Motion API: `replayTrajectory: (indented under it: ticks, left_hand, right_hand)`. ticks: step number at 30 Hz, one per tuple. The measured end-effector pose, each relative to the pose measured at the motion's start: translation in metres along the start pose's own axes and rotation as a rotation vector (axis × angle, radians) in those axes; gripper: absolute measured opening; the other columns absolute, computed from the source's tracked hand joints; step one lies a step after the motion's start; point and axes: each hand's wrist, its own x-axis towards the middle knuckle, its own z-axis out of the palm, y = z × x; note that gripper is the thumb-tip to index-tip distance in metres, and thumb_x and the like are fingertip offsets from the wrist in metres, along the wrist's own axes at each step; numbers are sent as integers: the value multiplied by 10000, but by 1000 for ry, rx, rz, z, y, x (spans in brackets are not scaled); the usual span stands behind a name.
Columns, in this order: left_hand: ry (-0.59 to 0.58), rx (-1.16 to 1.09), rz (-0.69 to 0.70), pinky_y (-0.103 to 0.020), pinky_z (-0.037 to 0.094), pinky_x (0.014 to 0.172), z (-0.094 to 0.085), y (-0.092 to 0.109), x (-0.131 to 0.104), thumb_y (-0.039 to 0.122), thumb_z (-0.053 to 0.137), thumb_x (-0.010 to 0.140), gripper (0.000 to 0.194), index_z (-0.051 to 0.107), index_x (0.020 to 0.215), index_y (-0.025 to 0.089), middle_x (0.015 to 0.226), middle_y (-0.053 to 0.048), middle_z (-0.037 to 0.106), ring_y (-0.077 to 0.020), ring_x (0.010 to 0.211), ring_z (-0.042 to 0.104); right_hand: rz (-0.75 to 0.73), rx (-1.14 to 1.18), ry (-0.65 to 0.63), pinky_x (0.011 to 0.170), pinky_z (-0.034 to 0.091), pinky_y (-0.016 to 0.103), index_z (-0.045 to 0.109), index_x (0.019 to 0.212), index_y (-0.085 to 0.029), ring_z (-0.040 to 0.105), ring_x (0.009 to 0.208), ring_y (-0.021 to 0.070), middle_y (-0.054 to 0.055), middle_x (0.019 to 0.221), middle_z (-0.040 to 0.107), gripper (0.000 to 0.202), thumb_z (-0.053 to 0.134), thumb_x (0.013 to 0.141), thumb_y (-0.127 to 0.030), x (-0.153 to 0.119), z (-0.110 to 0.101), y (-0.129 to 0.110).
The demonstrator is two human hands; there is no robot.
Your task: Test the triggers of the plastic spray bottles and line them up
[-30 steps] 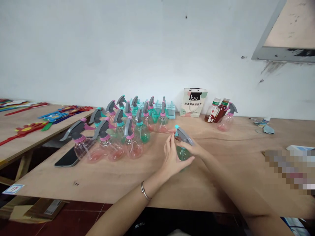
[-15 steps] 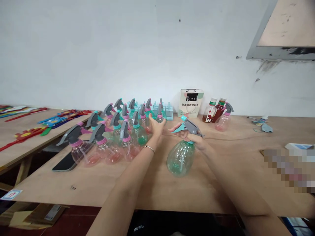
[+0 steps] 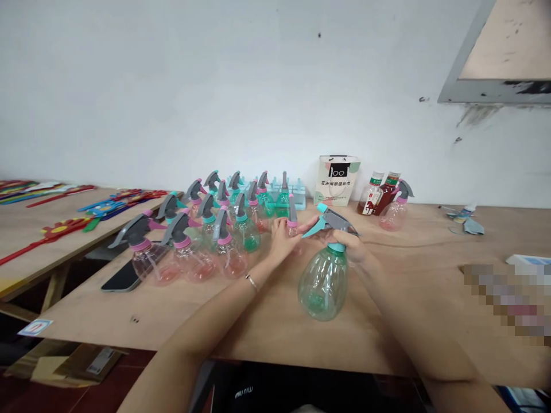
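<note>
My right hand point(image 3: 357, 252) grips the light, rigid green spray bottle point(image 3: 321, 281) by its neck; my left hand point(image 3: 282, 238), half-open beside it, touches a pink bottle point(image 3: 293, 221).

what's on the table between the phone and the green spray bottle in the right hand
In the head view, a cluster of pink and green spray bottles stands between the phone and the green spray bottle held by the right hand.

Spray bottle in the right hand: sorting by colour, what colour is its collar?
Teal collar, head view.
</note>
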Motion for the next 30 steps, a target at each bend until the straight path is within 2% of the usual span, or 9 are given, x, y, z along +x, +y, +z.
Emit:
replayTrajectory:
  ticks: [4, 8, 14, 20, 25, 27, 30]
  left_hand:
    - [-66, -57, -1, -434, 480, 986, -32, 8, -39, 379, 741, 777, 392, 563, 1076, 199, 1080, -73, 648, -246, 1063, 627]
    - [-79, 7, 27, -426, 485, 988, -51, 17, -64, 392, 778, 733, 499, 551, 1131, 195, 1137, -86, 666, -258, 1085, 639]
    - [-100, 75, 87, -436, 492, 968, -46, 19, -67, 431, 777, 720, 480, 560, 1075, 192, 1126, -101, 675, -278, 1077, 650]
    - [-109, 81, 106, -431, 494, 955, -46, 12, -64, 435, 779, 717, 496, 554, 1089, 195, 1121, -100, 675, -277, 1064, 651]
    - [-114, 90, 122, -416, 496, 949, -47, 10, -63, 432, 767, 729, 481, 557, 1092, 197, 1101, -88, 677, -267, 1047, 656]
    - [-120, 88, 120, -421, 493, 959, -47, 11, -63, 424, 766, 730, 482, 555, 1099, 197, 1113, -91, 677, -270, 1060, 654]
    - [-128, 85, 121, -425, 492, 968, -47, 12, -63, 411, 767, 731, 481, 552, 1102, 194, 1124, -96, 676, -272, 1073, 652]
  right_hand:
    - [-15, 32, 25, 967, 530, 472, 696, 1004, -221, 686, 1087, 300, 67, 982, 762, 422, 583, 597, -222, 0, 1, -4]
    - [-15, 40, 63, 951, 538, 476, 682, 1009, -227, 690, 1072, 301, 64, 989, 760, 424, 579, 598, -231, 1, 3, -7]
    - [6, 70, 65, 920, 554, 481, 663, 994, -232, 703, 1025, 296, 55, 970, 758, 457, 562, 549, -206, 3, 10, -11]
    - [14, 40, 75, 935, 537, 453, 657, 887, -218, 690, 1030, 272, 56, 908, 740, 323, 556, 579, -211, 6, 1, -2]
    - [28, 24, 195, 714, 533, 348, 589, 650, -216, 694, 897, 267, 39, 692, 675, 132, 545, 526, -216, 8, -8, 3]
    - [25, 23, 202, 694, 523, 347, 610, 685, -221, 690, 880, 267, 32, 688, 675, 172, 547, 525, -213, 8, -7, 0]
    - [15, 1, 138, 808, 534, 386, 658, 809, -226, 687, 945, 271, 30, 799, 724, 277, 557, 552, -200, 6, -4, -5]
